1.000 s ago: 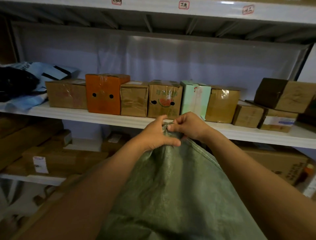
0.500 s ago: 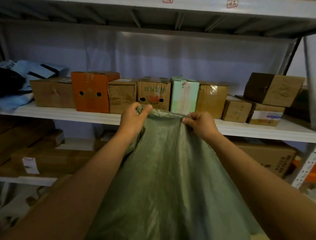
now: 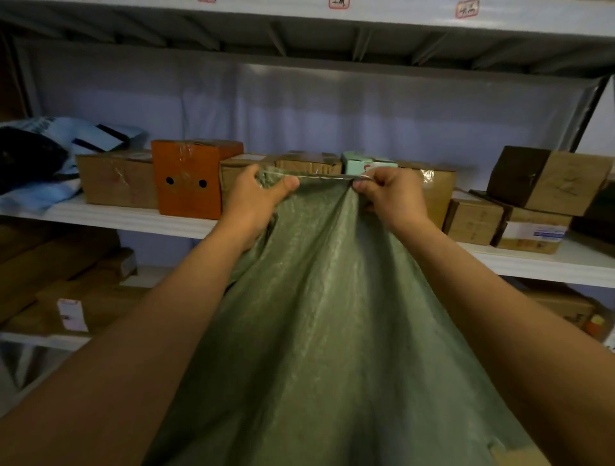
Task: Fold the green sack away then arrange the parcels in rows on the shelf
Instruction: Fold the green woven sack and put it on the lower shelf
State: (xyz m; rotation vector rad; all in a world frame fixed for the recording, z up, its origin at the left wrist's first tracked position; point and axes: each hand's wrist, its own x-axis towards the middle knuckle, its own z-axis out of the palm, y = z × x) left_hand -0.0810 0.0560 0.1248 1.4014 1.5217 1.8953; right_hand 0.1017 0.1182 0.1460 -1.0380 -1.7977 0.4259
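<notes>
Closest to the camera, the green sack (image 3: 319, 332) hangs down and fills the whole 6 o'clock area, stretched taut along its top edge between both hands. The left hand (image 3: 258, 199) is clenched around the top edge at about 11 o'clock from centre, thumb over the fabric; the right hand (image 3: 392, 196) pinches that edge at about 1 o'clock.

Behind them the white shelf (image 3: 133, 221) carries a row of parcels: a brown box (image 3: 116, 183) at 9 o'clock, an orange box (image 3: 188, 181) with two black holes touching it, a pale green carton (image 3: 362, 164) peeking over the sack, a taped brown box (image 3: 436, 189), then a white-labelled box (image 3: 532, 233) at 3 o'clock with a dark-ended box (image 3: 549, 179) stacked on it. Label writing is too blurry to read.

Far top, red-bordered tags (image 3: 338, 3) sit on the upper shelf, handwriting illegible
</notes>
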